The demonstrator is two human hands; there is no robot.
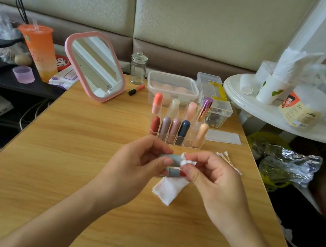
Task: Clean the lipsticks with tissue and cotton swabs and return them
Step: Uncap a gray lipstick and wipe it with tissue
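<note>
2 grey pieces of 1 lipstick sit in the left hand [141, 160]: what looks like the grey cap [170, 158] above and the grey lipstick tube [172, 172] below, with its red bullet showing at the right end. The left hand's fingers and thumb curl round both, above the wooden table [69, 151]. The right hand [213, 179] pinches a white tissue [169, 190] and holds a bunched corner against the cap's end, while the rest hangs down towards the table top.

The step in hand appears to be wiping the cap, so this lipstick is mid-clean. The next move is probably a swab for the narrow parts, then capping and returning, which would need the right hand freed of the tissue. The cotton swabs [226, 158] lie just beyond the right hand.

The clear organiser [189, 142] stands near, behind the hands. It holds 9 lipsticks upright and has 1 empty front slot between the navy lipstick [183, 129] and the peach lipstick [202, 133]. Nothing blocks the way to it. A pink mirror [94, 64] and an orange cup [38, 49] stand farther back.
</note>
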